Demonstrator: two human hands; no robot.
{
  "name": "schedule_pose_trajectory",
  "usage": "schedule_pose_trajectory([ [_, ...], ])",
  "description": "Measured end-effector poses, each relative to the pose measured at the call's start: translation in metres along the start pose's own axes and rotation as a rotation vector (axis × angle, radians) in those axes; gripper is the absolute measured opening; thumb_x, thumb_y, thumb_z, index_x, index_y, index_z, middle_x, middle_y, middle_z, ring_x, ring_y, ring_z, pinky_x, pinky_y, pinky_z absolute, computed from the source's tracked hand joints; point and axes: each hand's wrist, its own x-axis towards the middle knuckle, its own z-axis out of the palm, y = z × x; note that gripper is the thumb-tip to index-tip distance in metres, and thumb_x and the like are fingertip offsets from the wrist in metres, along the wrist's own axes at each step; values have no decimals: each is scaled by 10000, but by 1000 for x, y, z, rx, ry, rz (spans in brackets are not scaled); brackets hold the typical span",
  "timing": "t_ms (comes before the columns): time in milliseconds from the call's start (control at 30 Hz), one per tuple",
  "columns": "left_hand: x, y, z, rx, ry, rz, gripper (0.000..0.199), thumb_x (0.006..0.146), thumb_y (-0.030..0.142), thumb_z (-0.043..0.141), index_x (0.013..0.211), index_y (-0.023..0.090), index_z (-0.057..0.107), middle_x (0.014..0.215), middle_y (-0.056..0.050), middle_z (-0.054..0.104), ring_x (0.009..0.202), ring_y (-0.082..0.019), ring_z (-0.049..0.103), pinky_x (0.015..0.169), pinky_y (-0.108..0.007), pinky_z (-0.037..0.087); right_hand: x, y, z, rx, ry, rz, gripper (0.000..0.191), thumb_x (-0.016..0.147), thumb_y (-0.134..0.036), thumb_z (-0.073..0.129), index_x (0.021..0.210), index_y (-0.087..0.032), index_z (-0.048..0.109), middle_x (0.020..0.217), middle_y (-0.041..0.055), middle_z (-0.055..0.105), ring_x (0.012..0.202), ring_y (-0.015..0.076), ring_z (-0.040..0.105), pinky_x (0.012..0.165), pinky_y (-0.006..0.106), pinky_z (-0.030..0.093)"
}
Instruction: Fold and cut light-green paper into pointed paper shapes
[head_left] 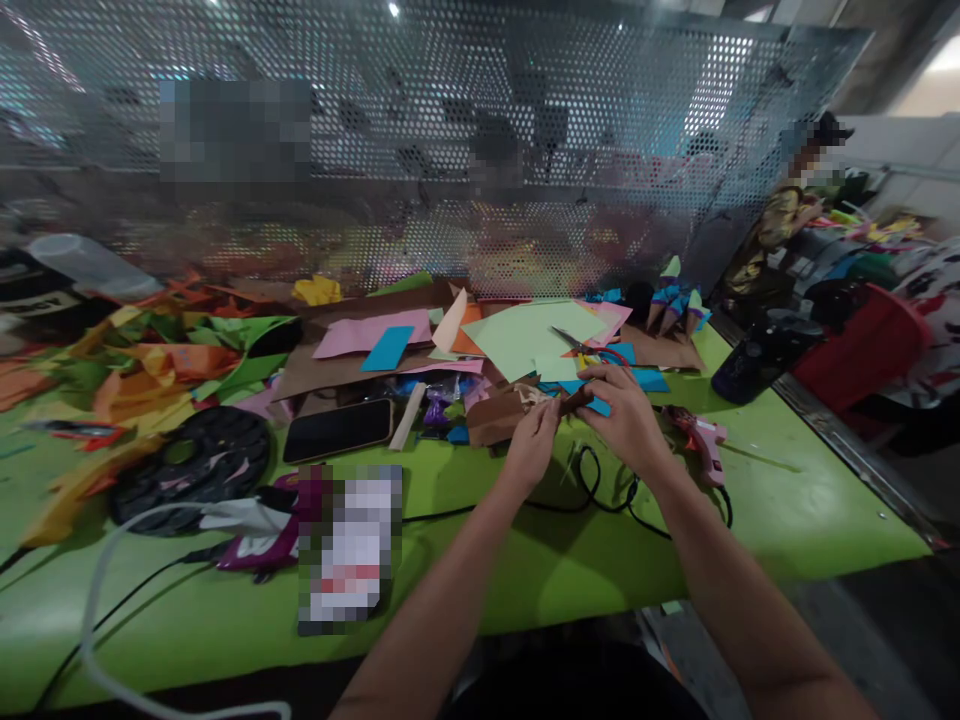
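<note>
Over the green table (pixel 450 545), both hands meet at a small brown paper piece (pixel 576 401). My left hand (pixel 534 440) pinches its left end, fingers closed. The fingers of my right hand (pixel 621 408) are closed on its right end. Just left of my left hand lies a crumpled brown paper (pixel 495 418). Scissors (pixel 592 350) with red handles rest on pale green paper (pixel 525 335) behind my right hand. Blue paper strips (pixel 649 380) lie beside and partly behind the right hand.
A pink glue gun (pixel 705 445) with a black cable lies right, near a dark bottle (pixel 765 355). To the left are a phone (pixel 339 431), a black round tray (pixel 195 468), a purple glue gun (pixel 262 540) and paper scraps. A perforated metal panel (pixel 420 130) stands behind; a person sits far right.
</note>
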Motion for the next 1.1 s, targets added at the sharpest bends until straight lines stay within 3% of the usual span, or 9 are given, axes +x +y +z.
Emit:
schedule_pose_trajectory([
  [133,0,1,-1,-72,-67,-125,542,898,686,392,687,197,494,629,9,455,623,-146,406,613,-273,361,0,-1,0,8,6,-46,95,803,-152,695,817,-237,655,1112,81,678,1057,278,616,929,481,475],
  [333,0,6,-2,-120,-43,-121,543,874,686,428,848,170,595,761,-24,559,729,-164,486,700,-281,403,-1,-1,0,-48,40,-48,137,808,-138,680,903,-233,652,1099,90,682,1051,283,618,915,477,473],
  [633,-1,4,-3,-29,-28,-85,462,918,608,407,778,186,532,752,-6,546,738,-153,494,700,-258,390,-4,2,1,-149,33,36,125,782,-201,727,876,-243,657,1096,84,694,1062,305,616,928,493,464],
  [933,3,-2,0,-170,-87,-142,581,829,763,438,754,190,496,660,34,428,587,-108,369,541,-234,319,1,-3,-1,2,-8,-22,78,786,-187,726,756,-233,670,1094,85,683,1047,286,619,919,481,465],
  [1100,2,-1,0,-223,-100,-178,622,781,808,467,737,187,493,660,27,444,582,-102,375,535,-232,331,1,-2,-2,53,-17,-21,79,780,-202,736,733,-242,688,1041,69,697,1016,282,623,914,489,467],
])
